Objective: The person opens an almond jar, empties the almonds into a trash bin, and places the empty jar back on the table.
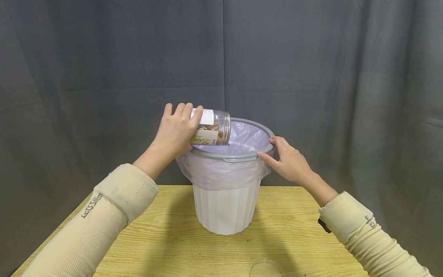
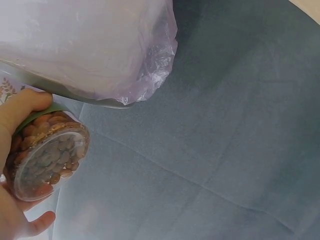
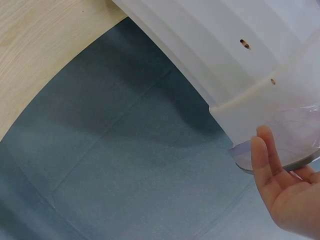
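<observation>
In the head view my left hand (image 1: 178, 129) grips a clear jar (image 1: 221, 125) with a paper label, lying nearly sideways. Its uncapped mouth points right over a white trash can (image 1: 226, 209), whose lilac liner bag (image 1: 221, 173) is folded outward under a grey rim ring (image 1: 242, 158). Brown nuts (image 2: 52, 160) show through the jar's base in the left wrist view, and some lie near its mouth. My right hand (image 1: 292, 161) holds the can's right rim, thumb at the front and fingers farther back; two fingers (image 3: 265, 150) lie against the outside in the right wrist view.
The can stands on a light wood table (image 1: 166, 231) with a few dark crumbs. A clear round lid (image 1: 266, 268) lies at the near edge of the view. Behind the table hangs a dark grey curtain (image 1: 311, 69).
</observation>
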A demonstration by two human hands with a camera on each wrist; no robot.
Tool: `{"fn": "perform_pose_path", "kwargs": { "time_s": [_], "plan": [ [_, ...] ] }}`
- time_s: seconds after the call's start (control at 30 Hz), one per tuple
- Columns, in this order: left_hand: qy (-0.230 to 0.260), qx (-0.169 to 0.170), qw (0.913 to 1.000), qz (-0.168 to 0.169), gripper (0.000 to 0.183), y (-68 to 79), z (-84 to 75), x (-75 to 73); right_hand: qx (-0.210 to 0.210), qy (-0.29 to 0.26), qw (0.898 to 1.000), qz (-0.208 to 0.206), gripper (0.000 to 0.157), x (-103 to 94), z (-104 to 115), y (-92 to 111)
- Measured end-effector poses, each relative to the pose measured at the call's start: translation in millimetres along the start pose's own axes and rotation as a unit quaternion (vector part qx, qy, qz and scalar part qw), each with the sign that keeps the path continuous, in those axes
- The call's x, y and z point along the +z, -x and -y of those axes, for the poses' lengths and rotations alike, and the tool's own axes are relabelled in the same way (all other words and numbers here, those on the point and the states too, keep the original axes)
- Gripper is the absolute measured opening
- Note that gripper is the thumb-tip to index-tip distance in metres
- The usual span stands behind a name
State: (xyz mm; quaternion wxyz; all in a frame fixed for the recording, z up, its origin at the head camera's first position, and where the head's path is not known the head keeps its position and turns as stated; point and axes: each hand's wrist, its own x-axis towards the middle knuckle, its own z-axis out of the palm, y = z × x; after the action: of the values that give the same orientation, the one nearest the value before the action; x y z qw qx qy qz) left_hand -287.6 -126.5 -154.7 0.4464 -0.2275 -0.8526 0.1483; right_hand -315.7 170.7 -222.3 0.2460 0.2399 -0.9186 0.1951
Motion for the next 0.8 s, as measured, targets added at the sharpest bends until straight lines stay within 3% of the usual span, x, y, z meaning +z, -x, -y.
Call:
{"fn": "perform_pose_path", "kwargs": {
  "time_s": [0.5,0.8],
  "plan": [
    [-0.018,0.007,0.9997,0.014,0.080,-1.5,-1.1,-0.6,0.002,-0.001,1.000,0.010,0.070,0.2,0.0,-1.5],
    [-0.031,0.016,0.9989,0.030,0.076,-1.3,1.4,-2.2,-0.005,-0.005,1.000,-0.011,0.074,0.9,0.9,-1.1]
  ]
}}
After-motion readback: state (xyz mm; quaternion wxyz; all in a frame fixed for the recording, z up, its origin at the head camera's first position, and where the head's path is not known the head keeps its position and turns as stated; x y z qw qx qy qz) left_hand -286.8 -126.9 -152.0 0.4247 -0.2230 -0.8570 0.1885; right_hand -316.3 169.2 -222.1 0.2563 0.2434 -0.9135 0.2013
